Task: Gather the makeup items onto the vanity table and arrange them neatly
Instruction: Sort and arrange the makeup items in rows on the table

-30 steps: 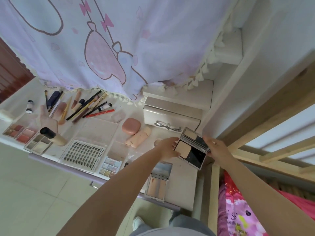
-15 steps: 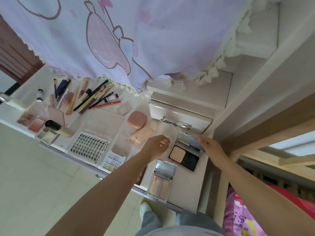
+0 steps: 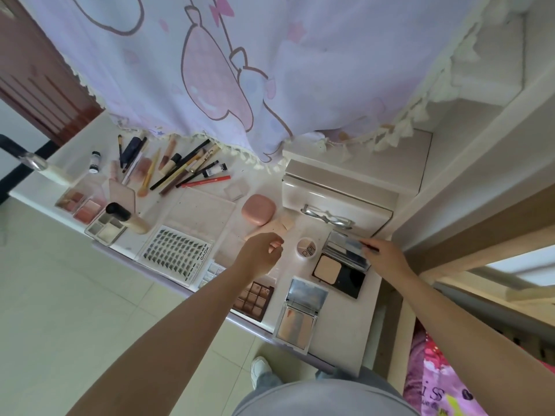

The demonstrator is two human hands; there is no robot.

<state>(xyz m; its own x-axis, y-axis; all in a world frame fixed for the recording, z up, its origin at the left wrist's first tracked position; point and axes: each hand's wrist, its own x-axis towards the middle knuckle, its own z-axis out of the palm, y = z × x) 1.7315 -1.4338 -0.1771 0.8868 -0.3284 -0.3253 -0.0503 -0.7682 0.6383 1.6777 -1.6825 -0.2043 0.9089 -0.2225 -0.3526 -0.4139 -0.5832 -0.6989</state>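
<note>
- Head view: vanity table (image 3: 339, 343) under a cartoon curtain is already packed (brushes far left, palettes along the front edge).
- Your right hand (image 3: 387, 256) pinches the black compact (image 3: 341, 267) lid; square it beside the silver compact (image 3: 300, 315).
- Left hand (image 3: 261, 253) hovers loosely curled, holding nothing; use it to steady the base.

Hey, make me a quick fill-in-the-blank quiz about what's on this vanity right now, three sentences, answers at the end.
1. The right hand touches the mirrored lid of the open black ____.
2. The red pencil lies flat, farther from the person than the tray of false ____.
3. The rounded pink case by the drawer handle is ____, not open.

Answers: powder compact; lashes; closed
</note>
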